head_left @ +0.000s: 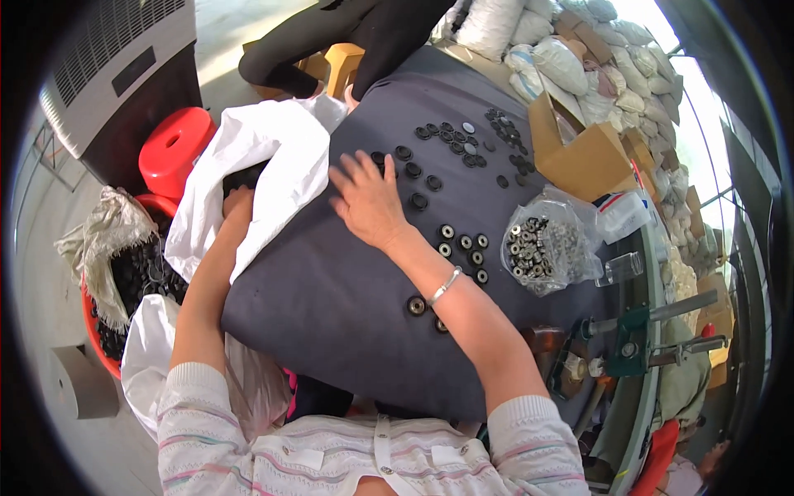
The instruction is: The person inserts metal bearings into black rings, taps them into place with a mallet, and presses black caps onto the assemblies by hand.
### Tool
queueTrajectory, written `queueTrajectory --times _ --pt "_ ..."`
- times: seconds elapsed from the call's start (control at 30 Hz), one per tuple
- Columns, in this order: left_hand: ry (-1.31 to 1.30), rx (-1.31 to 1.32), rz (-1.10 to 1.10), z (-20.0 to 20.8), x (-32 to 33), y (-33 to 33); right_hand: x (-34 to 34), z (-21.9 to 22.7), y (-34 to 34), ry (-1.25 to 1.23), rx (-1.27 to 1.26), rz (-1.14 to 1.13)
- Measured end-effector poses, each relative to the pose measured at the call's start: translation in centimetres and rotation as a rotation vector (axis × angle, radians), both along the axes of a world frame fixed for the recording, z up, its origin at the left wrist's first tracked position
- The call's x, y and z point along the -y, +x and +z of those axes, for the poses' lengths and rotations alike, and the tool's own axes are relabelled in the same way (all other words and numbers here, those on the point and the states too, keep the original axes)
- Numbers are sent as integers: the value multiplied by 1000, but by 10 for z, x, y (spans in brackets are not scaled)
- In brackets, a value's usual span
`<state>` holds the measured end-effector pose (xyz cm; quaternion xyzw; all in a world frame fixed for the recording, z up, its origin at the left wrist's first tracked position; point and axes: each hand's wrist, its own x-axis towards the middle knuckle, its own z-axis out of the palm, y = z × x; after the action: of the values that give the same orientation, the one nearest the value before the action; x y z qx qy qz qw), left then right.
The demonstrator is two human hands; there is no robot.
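Note:
My left hand (239,204) reaches into the mouth of a white woven sack (294,157) at the table's left edge. Its fingers are hidden among dark pieces in there. Above the grey-covered table (331,322) my right hand (364,197) is spread open and slightly blurred, with nothing seen in its grasp. Just beyond its fingers lie several small black wheels (413,169). More black wheels (478,258), these with metal bearings in their centres, sit by my right forearm. A clear plastic bag (542,248) of loose metal bearings stands farther right.
An open cardboard box (579,153) and a green bench tool (633,343) line the right side. Left of the table are a red stool (176,149) and a red tub (91,306) of black parts. Another person's legs (331,41) are at the far edge.

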<state>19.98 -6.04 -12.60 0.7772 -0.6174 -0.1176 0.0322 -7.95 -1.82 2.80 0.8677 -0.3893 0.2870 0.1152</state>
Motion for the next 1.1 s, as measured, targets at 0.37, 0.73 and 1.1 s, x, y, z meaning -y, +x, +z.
queueTrajectory --times 0.37,0.73,1.1 --pt "-665 -1049 204 43 -18 53 95 -9 -72 248 -285 -284" --pt "-365 -1865 185 107 -79 61 130 -3 -150 373 -298 -494" --pt "-248 -1779 -251 260 -93 -117 94 11 -132 345 284 -312"
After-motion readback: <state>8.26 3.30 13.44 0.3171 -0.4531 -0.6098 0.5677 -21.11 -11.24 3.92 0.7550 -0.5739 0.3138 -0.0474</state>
